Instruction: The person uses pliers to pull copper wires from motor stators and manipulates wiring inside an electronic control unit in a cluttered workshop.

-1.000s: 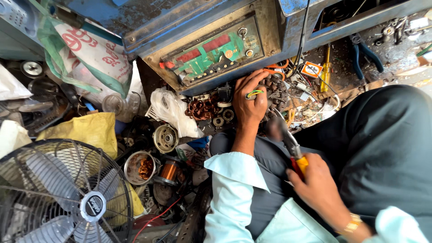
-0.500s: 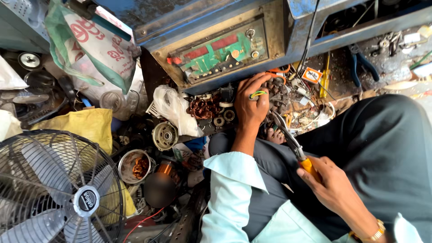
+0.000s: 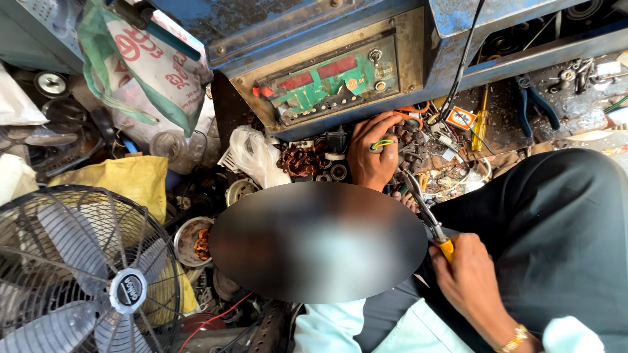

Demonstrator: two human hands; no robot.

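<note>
Head view looks down on a cluttered repair spot. The right hand (image 3: 472, 278) has its grip clamped round the yellow handle of a pair of long-nose pliers (image 3: 425, 212). The tool's long axis runs on a slant from the fist at lower right up and to the left, its slim dark metal nose pointing toward the heap of small parts (image 3: 425, 153) and the left hand (image 3: 371, 151). Whether the plier tips are parted or closed is too small to tell. The left hand lies knuckles up on that heap, fingers curled down into it, pinching a short green-and-yellow wire (image 3: 383, 144) that lies across the fingers; its grip is closed on the wire.

The heap is a jumble of dark round metal bits, rings, copper-coloured coils (image 3: 299, 161) and thin coloured leads. Just above it stands a worn blue metal cabinet with a tan panel (image 3: 330, 72) bearing a green circuit board, red display strips and small knobs. To the right, on the grimy bench (image 3: 504, 127), lie blue-handled pliers (image 3: 538, 104) and a yellow-handled screwdriver (image 3: 481, 121), well apart from the hands. At lower left is a wire-guarded fan (image 3: 78, 274) with grey blades, a crumpled yellow bag (image 3: 118, 176) behind it, and a clear plastic bag (image 3: 255, 153) beside the coils
</note>
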